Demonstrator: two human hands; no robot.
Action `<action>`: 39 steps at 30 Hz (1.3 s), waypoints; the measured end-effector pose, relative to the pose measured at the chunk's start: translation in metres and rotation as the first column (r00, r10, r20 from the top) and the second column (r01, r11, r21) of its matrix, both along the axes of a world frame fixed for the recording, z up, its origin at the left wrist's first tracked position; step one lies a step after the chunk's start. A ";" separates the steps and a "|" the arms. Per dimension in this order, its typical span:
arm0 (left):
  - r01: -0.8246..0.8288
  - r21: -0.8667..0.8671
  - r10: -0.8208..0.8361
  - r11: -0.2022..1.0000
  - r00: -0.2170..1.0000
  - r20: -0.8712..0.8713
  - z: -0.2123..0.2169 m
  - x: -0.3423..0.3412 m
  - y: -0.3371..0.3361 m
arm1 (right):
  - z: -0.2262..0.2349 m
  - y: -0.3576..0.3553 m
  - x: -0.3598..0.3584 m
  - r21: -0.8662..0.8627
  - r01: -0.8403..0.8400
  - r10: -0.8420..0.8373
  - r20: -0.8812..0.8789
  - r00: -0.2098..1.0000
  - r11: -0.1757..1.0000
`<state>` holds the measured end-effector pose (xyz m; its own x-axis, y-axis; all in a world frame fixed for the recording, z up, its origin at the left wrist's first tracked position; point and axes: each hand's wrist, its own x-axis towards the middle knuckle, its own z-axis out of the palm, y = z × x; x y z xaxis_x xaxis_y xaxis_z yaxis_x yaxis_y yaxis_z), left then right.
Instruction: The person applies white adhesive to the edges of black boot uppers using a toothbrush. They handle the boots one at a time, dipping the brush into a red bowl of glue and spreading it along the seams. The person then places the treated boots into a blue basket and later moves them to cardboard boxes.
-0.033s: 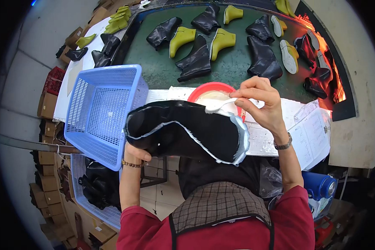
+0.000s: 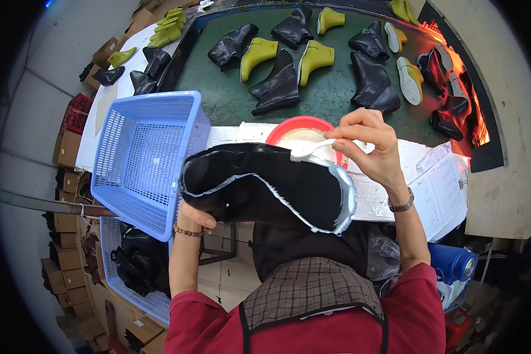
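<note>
My left hand [image 2: 197,217] clamps the black boot [image 2: 259,200] just this side of the red bowl [image 2: 282,128]; my right hand [image 2: 369,141] pinches a white brush [image 2: 308,151] at its edge. I judge this edge-coating; next calls for steady strokes.

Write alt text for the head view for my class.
A person's left hand holds a black, white-edged footwear piece; the right hand holds a white brush at its edge. Nearby: red bowl, blue basket, green table with black boots.
</note>
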<state>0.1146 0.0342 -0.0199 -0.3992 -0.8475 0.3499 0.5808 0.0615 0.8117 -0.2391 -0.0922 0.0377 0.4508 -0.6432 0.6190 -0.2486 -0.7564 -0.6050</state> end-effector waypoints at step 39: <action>-0.606 -0.787 0.602 0.116 -0.588 0.540 -0.064 0.019 -0.250 | -0.191 -0.016 -0.046 0.249 0.475 -0.503 0.060 0.862 0.844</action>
